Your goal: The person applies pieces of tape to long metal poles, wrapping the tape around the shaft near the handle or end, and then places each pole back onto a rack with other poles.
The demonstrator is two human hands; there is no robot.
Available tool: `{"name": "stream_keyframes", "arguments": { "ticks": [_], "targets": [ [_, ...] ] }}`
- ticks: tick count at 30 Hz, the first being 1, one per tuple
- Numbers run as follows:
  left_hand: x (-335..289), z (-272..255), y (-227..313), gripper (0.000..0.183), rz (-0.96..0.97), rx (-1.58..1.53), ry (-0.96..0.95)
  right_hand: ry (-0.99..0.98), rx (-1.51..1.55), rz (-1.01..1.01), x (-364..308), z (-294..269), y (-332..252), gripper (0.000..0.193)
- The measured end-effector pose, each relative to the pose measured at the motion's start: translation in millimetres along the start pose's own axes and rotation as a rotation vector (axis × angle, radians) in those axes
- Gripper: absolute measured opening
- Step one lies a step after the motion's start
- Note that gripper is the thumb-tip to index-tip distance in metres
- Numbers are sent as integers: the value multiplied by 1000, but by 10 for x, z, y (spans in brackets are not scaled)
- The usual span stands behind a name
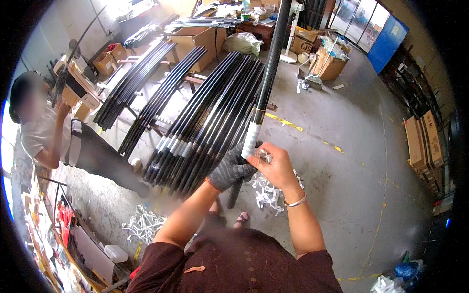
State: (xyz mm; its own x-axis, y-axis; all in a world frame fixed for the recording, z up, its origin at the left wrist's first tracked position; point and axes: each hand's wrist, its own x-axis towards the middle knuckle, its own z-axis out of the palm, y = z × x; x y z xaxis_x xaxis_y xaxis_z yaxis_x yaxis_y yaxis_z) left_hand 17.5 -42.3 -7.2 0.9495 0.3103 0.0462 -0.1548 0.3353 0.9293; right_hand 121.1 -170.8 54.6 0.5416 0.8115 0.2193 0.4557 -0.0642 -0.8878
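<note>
While stacked black rods (205,112) lie on racks behind it, a long black pole (267,73) stands upright, its white-wrapped lower section gripped by the gloved left hand (230,168); the bare right hand (274,163) pinches a small clear tape scrap (264,155) beside it

We see black rods (205,117) w/ white bands, a dark grey knit glove on the left hand (230,168), grey concrete floor (342,161) w/ yellow marks, a blue door (388,36), brown cartons (424,139).
</note>
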Motion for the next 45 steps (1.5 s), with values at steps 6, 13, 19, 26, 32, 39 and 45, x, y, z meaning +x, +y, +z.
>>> {"name": "stream_keyframes", "arguments": {
  "ticks": [6, 13, 19, 26, 32, 39, 45],
  "targets": [
    [-213, -269, 133, 70, -238, -420, -140, -73, -76, -12, 56, 96, 219, 27],
    [-679, -1011, -80, 51, -424, -52, -109, 77, -933, 272, -677, -682, 2443, 21],
    [-1030, -1114, -127, 31, -440, -81, -96, -67, -1198, 638, -1404, -935, 2910, 17],
    [-1381, -1707, 182, 54, -396, -254, 38, -19, -1389, 942, -2104, -1794, 3113, 15],
    [-1478, -2530, 685, 70, -341, -104, 102, 113, -1238, 1239, -2945, -2451, 3039, 20],
    [-814, -2800, -639, 61, -2, 634, 578, -57, -807, 1287, -3717, -1384, 3329, 22],
    [-73, -2757, -1423, 63, -403, 1101, 525, -132, -716, 1353, -3601, -645, 2596, 28]
  ]
}}
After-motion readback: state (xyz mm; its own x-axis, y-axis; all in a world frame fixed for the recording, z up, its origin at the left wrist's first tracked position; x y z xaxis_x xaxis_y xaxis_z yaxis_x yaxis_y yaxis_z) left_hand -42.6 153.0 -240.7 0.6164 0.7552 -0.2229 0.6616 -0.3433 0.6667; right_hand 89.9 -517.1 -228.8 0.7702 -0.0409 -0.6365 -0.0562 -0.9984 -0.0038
